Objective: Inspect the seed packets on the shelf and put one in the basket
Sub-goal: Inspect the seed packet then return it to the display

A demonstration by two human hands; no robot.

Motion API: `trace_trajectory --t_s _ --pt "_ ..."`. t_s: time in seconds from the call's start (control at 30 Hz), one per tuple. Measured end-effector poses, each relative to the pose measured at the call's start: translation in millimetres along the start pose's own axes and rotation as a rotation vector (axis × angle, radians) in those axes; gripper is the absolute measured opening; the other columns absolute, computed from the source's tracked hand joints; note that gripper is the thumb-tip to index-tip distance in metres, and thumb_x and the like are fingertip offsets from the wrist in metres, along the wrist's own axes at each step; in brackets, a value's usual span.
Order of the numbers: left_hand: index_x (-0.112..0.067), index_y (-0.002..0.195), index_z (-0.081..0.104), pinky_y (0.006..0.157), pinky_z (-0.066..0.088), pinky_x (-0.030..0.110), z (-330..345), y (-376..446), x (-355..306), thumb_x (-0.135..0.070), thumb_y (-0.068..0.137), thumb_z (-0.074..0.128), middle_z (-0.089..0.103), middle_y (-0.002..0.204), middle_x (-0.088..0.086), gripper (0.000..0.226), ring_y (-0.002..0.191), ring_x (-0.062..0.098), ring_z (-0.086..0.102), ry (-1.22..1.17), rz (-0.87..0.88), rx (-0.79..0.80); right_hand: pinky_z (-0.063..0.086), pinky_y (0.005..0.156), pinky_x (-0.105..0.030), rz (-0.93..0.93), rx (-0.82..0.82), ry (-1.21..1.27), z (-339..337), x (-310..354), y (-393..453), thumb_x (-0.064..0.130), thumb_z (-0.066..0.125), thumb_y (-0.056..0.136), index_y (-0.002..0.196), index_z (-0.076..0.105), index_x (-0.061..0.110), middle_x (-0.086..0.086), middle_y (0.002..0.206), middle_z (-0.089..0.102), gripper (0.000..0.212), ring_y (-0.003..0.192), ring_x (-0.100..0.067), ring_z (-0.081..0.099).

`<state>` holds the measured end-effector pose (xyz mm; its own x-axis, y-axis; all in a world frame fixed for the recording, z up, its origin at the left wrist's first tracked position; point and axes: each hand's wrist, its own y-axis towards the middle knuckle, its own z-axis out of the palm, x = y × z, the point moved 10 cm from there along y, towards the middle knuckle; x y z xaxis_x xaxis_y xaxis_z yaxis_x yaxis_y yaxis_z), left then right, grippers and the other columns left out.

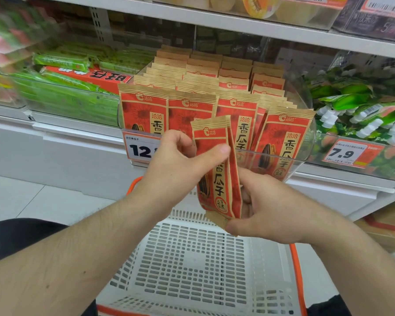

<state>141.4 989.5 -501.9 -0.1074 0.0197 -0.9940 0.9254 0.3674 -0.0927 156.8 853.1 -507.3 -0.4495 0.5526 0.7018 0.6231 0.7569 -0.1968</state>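
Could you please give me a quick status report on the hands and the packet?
Both hands, left and right, grip one red-and-tan sunflower seed packet. Held above white slotted basket. Nothing in the way.

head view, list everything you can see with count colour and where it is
held seed packet: one, red and tan, over the basket
shelf seed packets: many, red and tan, upright in the clear bin
basket: one, white with orange rim, below the hands
green packs: many, left bin
price tags: two, white and orange, shelf edge
green pouches: several, white caps, right
left hand: grip on the packet's upper part
right hand: grip on its lower end
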Motion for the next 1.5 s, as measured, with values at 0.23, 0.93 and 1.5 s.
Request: trace_trajectory --t_s 0.23,0.93,1.5 --pt "-0.020 0.075 0.059 0.082 0.059 0.051 19 -3 -1 -0.047 0.047 0.084 0.072 0.081 0.001 0.046 0.078 0.021 0.068 0.026 0.050 0.175 0.058 0.072 -0.044 0.000 -0.025 -0.015 -4 0 2 0.039 0.068 0.090 0.095 0.063 0.033 0.003 0.079 0.072 0.009 0.072 -0.014 0.069" --pt "-0.011 0.069 0.067 0.068 0.051 0.030 29 -5 1 -0.006 0.083 0.071 0.064 0.066 -0.001 0.016 0.061 0.010 0.059 -0.093 -0.036 0.263 0.050 0.060 -0.032 -0.060 -0.389 0.309 -36 2 0 0.029 0.050 0.083 0.065 0.062 0.022 -0.001 0.062 0.066 0.023 0.058 -0.018 0.065" --pt "-0.006 0.077 0.065 0.077 0.053 0.042 28 -4 4 -0.006 0.087 0.066 0.072 0.094 0.023 0.010 0.080 0.024 0.065 -0.152 -0.081 0.273 0.057 0.069 -0.053 -0.017 -0.227 0.258 -29 8 -5 0.002 0.071 0.085 0.088 0.060 0.018 -0.010 0.066 0.069 0.020 0.065 -0.034 0.066"
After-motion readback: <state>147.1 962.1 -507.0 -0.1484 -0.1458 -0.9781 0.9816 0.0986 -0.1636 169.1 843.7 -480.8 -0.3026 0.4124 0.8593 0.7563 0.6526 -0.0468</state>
